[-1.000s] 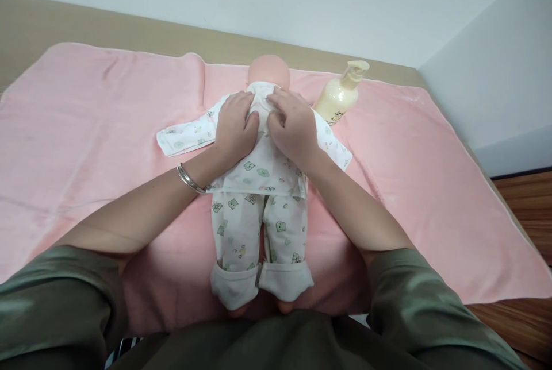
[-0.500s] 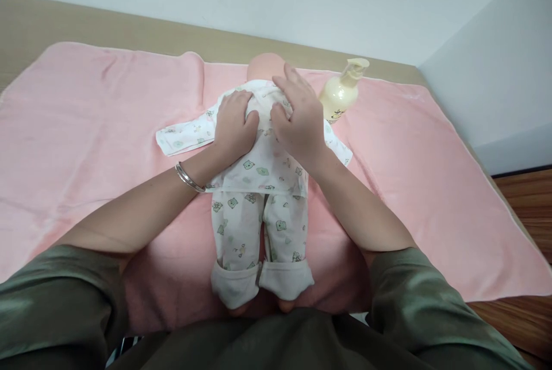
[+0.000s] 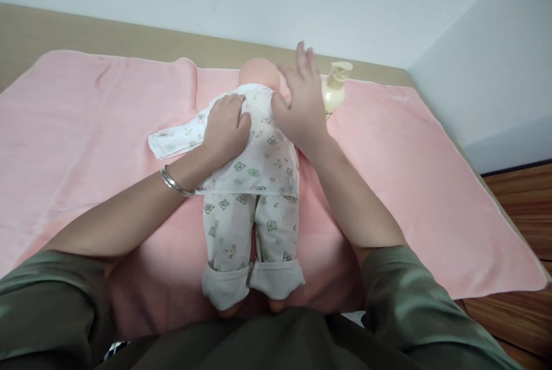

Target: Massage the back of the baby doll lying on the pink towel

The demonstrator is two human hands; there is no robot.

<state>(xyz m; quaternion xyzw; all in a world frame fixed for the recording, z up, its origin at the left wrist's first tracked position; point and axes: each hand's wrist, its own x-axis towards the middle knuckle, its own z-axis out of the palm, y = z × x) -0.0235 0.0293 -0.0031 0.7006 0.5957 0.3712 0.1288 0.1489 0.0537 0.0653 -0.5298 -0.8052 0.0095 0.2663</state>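
A baby doll [image 3: 259, 73] lies lengthwise in front of me, dressed in a white printed top [image 3: 259, 157] and matching trousers [image 3: 276, 229] with turned-up cuffs. My left hand [image 3: 227, 128] rests open on the top's left chest and shoulder area, fingers pointing toward the doll's head. My right hand [image 3: 302, 100] is open, fingers spread and slightly blurred, over the doll's right-side shoulder with nothing in it. It hides that sleeve. The other sleeve lies stretched out to the left.
A pink blanket [image 3: 414, 186] lies under the doll on a light wooden table [image 3: 164, 39]. A pale yellow pump bottle [image 3: 334, 91] stands just right of my right hand. A white wall [image 3: 323, 2] rises behind the table.
My right hand has lifted away from the chest, its fingers now spread wider and pointing up. My left hand stays on the top. The view has shifted slightly.
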